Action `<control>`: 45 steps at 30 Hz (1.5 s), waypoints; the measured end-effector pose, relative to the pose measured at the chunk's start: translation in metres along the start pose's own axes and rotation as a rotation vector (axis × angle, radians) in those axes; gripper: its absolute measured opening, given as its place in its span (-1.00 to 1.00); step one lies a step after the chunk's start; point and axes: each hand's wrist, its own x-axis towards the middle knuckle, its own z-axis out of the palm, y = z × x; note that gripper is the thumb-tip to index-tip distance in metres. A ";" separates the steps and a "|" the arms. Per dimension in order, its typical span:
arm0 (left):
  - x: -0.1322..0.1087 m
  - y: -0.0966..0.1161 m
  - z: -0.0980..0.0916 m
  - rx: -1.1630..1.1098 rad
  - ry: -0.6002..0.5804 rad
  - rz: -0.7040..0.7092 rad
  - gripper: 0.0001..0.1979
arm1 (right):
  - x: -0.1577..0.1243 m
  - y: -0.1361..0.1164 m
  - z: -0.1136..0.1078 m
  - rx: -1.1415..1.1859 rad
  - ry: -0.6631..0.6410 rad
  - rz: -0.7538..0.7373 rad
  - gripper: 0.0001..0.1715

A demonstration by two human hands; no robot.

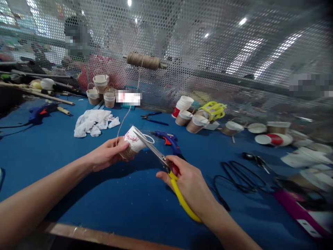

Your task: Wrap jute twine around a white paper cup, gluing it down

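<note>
Above the blue bench (117, 205), the left hand (108, 154) grips a twine-wrapped cup (132, 143). The right hand (191, 184) clenches yellow-handled scissors (156, 152), blades at the twine (125, 118) by the cup's rim. I'd keep the twine taut and snip close.

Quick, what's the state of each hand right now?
Left hand: closed, holding a twine-wrapped paper cup.
Right hand: closed on yellow-handled scissors, blade tips at the cup.
</note>
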 end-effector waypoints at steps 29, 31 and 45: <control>-0.001 0.003 0.003 -0.043 -0.022 -0.015 -0.69 | 0.000 -0.004 -0.001 0.029 -0.050 0.005 -0.70; 0.000 0.002 0.002 -0.033 -0.034 -0.007 -0.69 | 0.000 -0.004 -0.001 0.038 -0.048 -0.003 -0.70; 0.001 0.006 -0.008 0.008 -0.023 0.034 -0.57 | 0.001 0.001 0.001 0.077 -0.095 0.065 -0.63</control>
